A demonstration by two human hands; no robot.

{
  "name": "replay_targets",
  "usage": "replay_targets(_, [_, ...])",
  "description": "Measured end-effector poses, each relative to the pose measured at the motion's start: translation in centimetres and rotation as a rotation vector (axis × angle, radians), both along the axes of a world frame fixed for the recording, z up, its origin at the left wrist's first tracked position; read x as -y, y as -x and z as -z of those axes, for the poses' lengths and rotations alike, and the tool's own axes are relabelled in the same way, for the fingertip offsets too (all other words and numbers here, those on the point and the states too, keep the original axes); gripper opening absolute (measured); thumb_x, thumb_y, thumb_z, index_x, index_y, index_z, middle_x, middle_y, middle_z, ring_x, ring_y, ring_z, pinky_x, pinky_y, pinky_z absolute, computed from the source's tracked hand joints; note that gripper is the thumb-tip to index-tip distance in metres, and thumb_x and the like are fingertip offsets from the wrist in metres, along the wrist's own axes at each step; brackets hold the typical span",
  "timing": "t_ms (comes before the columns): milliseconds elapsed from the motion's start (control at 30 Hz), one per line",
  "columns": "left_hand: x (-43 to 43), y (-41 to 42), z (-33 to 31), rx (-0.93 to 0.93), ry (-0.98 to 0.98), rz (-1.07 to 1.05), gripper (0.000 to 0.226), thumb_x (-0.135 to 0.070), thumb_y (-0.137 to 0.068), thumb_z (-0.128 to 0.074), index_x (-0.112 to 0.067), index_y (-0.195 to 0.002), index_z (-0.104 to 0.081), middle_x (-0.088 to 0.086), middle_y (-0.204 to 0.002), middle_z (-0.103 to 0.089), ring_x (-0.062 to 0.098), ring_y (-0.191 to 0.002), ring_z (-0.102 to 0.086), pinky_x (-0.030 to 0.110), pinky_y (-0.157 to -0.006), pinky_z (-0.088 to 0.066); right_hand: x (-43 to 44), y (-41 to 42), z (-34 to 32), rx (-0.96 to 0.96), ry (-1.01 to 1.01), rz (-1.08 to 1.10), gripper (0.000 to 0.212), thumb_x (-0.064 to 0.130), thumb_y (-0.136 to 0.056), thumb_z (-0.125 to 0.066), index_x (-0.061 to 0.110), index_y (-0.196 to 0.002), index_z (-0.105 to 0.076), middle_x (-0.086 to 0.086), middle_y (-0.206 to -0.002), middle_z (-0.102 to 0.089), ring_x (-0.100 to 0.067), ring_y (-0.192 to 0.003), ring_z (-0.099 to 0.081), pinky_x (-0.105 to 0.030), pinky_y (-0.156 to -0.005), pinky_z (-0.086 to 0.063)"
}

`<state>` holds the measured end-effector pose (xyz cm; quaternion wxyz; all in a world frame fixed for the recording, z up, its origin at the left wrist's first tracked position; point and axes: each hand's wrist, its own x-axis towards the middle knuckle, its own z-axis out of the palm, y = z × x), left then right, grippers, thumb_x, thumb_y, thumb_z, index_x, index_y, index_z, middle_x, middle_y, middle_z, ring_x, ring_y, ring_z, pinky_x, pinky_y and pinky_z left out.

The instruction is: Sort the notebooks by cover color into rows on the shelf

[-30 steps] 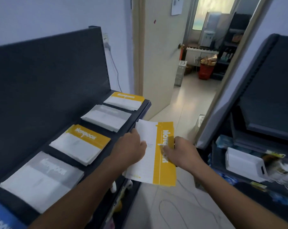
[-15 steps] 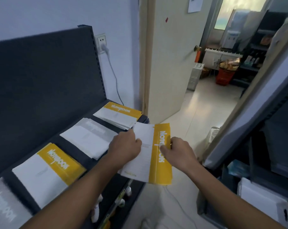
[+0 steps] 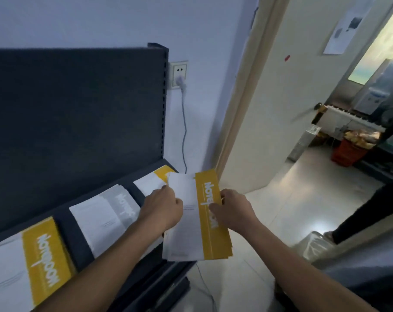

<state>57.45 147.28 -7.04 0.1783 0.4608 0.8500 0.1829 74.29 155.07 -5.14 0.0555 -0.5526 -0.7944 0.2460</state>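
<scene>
I hold a small stack of white notebooks with a yellow band [image 3: 194, 224] just off the right end of the dark shelf [image 3: 78, 242]. My left hand [image 3: 162, 210] grips its left edge and my right hand [image 3: 232, 211] grips its yellow right edge. On the shelf lie a yellow-banded notebook pile [image 3: 33, 262] at the near left, a grey-banded pile [image 3: 107, 212] in the middle, and another yellow-banded pile [image 3: 156, 181] at the far end, partly hidden behind the held stack.
The shelf's dark back panel [image 3: 73, 109] rises behind the piles. A wall socket with a plugged cable [image 3: 179, 78] is beside it. An open door [image 3: 269, 97] leads to a tiled room. A person's leg [image 3: 360, 212] stands at the right, next to a plastic bag [image 3: 317, 244].
The view has swung left and up. The held stack has moved toward the far end of the shelf, now overlapping the last yellow-banded pile. Both hands keep their grip.
</scene>
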Motion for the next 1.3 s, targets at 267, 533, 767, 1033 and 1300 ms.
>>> replay_targets(267, [-1.9,4.5,1.8,0.041,-0.014,-0.284,0.029,-0.025,-0.096,-0.042,-0.009,-0.118,-0.053,0.016,-0.116,-0.057,0.034,-0.103,-0.058,0.032,-0.074,-0.042,-8.1,8.5,1.6,0.041,-0.003,-0.301,0.015,0.03,-0.086,-0.06,0.018,-0.092,-0.066,0.001,-0.086,-0.067,-0.024,-0.084,-0.063,-0.031,-0.064,-0.043])
replay_targets(533, [-4.7,5.7,4.4,0.014,0.096,-0.484,0.041,-0.035,-0.101,-0.046,-0.008,-0.132,-0.048,0.014,-0.117,-0.064,0.03,-0.105,-0.062,0.031,-0.073,-0.045,-13.3,13.1,4.3,0.096,0.041,-0.514,0.022,0.031,-0.09,-0.059,0.013,-0.101,-0.064,0.0,-0.078,-0.066,-0.021,-0.074,-0.065,-0.033,-0.064,-0.053])
replay_targets(767, [-6.1,5.1,5.0,-0.008,0.13,-0.53,0.039,-0.033,-0.099,-0.052,-0.005,-0.127,-0.05,0.013,-0.115,-0.066,0.03,-0.104,-0.064,0.035,-0.083,-0.055,-14.9,14.1,5.8,0.201,0.059,-0.6,0.013,0.027,-0.082,-0.059,0.018,-0.075,-0.053,0.002,-0.083,-0.056,-0.016,-0.069,-0.056,-0.027,-0.05,-0.037])
replay_targets(1033, [-5.5,4.2,6.5,0.023,0.153,-0.549,0.037,-0.031,-0.099,-0.053,-0.006,-0.126,-0.05,0.011,-0.122,-0.064,0.026,-0.104,-0.066,0.028,-0.078,-0.054,-14.6,14.0,6.5,0.247,0.051,-0.702,0.024,0.03,-0.083,-0.065,0.02,-0.073,-0.045,0.002,-0.086,-0.05,-0.018,-0.077,-0.057,-0.027,-0.05,-0.035])
replay_targets(1300, [-5.8,3.7,6.8,0.021,0.134,-0.579,0.037,-0.031,-0.098,-0.055,-0.008,-0.127,-0.051,0.009,-0.121,-0.064,0.026,-0.104,-0.065,0.032,-0.081,-0.057,-14.5,13.6,7.0,0.237,0.05,-0.719,0.022,0.031,-0.084,-0.064,0.02,-0.082,-0.046,0.001,-0.096,-0.048,-0.021,-0.086,-0.055,-0.031,-0.064,-0.043])
